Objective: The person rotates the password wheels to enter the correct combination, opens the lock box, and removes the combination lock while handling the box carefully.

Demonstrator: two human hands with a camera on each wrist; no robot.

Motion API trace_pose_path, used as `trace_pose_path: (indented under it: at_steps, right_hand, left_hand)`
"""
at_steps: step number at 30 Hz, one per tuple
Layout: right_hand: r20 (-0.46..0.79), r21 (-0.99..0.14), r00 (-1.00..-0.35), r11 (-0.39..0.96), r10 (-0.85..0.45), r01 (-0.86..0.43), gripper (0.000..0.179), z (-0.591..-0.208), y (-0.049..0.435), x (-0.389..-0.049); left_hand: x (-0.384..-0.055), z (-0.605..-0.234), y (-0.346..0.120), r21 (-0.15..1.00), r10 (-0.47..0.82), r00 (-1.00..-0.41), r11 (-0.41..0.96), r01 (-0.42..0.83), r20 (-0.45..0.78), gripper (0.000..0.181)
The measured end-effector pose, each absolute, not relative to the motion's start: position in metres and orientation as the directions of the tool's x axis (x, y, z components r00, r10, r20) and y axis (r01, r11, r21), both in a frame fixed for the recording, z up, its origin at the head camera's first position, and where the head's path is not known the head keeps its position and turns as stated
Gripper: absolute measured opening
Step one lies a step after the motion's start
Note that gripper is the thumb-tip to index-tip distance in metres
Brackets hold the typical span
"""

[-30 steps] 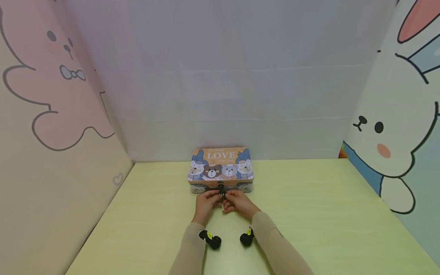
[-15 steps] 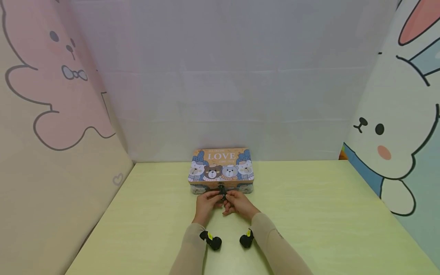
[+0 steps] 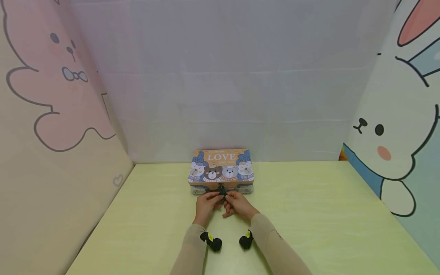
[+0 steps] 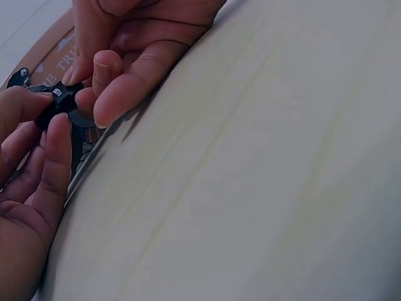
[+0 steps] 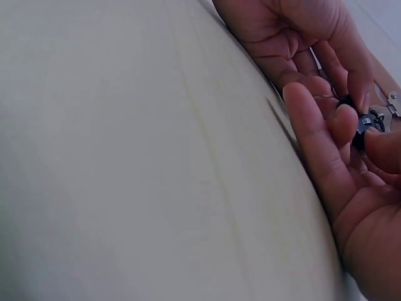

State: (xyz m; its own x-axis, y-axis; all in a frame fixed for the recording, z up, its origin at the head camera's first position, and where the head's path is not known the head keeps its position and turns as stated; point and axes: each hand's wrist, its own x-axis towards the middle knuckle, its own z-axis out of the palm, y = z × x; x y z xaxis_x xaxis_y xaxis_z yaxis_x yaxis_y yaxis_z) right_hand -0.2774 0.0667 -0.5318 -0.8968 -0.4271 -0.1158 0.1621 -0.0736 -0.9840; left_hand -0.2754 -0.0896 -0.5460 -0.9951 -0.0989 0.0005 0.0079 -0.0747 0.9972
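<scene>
A lidded tin box [image 3: 221, 168] with cartoon bears and the word LOVE stands against the back wall, lid down. A small black combination padlock [image 4: 57, 95] hangs at the metal latch [image 5: 393, 103] on its front. My left hand [image 3: 205, 206] pinches the padlock from the left between thumb and fingers. From the right, my right hand [image 3: 240, 205] pinches it too, thumb and index finger on its body, with the other fingers spread loosely below. In the right wrist view the padlock's metal shackle shows by the latch. Fingertips cover much of the lock's body.
The pale yellow-green table [image 3: 309, 214] stretches around the box. A white back wall [image 3: 220, 76] and side panels with printed cartoon animals enclose it. Black wrist cameras [image 3: 215, 243] sit on both sleeves.
Both hands stay at the padlock with the same grip. The right hand's lower fingers shift slightly. The head view drifts a little; the box stays in place.
</scene>
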Motion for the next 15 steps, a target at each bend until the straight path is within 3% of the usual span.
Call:
trace_pose_path:
  at_steps: [15]
  right_hand:
    - [-0.129,-0.980,-0.893,-0.082,-0.432,0.181,0.021,-0.5345,0.0665,-0.2795]
  left_hand:
    - [-0.2744,-0.5445,-0.0887,0.997,-0.122,-0.992,-0.072,0.002,-0.007,0.021]
